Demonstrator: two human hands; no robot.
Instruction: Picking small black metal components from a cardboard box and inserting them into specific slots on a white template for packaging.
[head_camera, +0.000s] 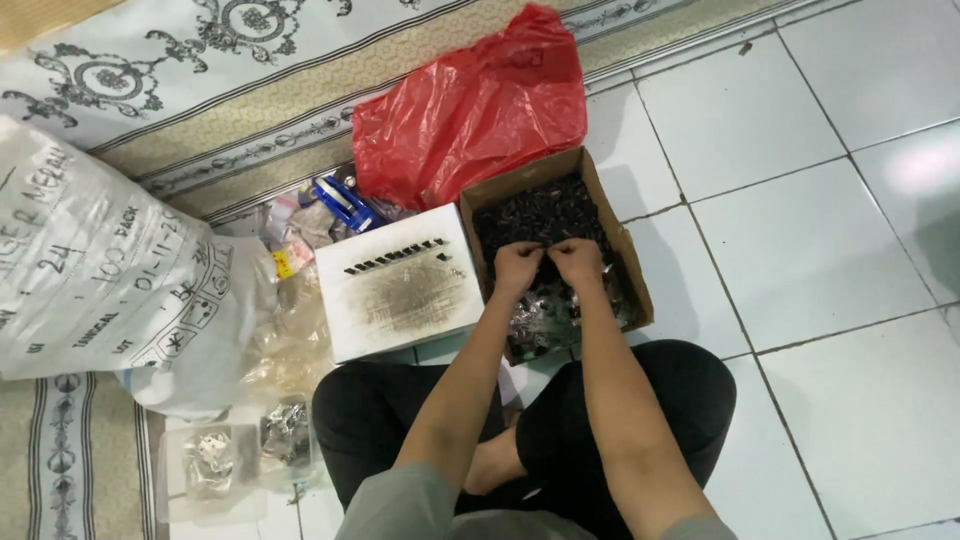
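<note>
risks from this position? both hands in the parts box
1. The cardboard box is heaped with small black parts; with the left hand and right hand rummaging in it, pieces may spill onto the tiled floor.
2. The row of black pieces near the white board's far edge looks loose; a forearm bump could scatter it.
</note>
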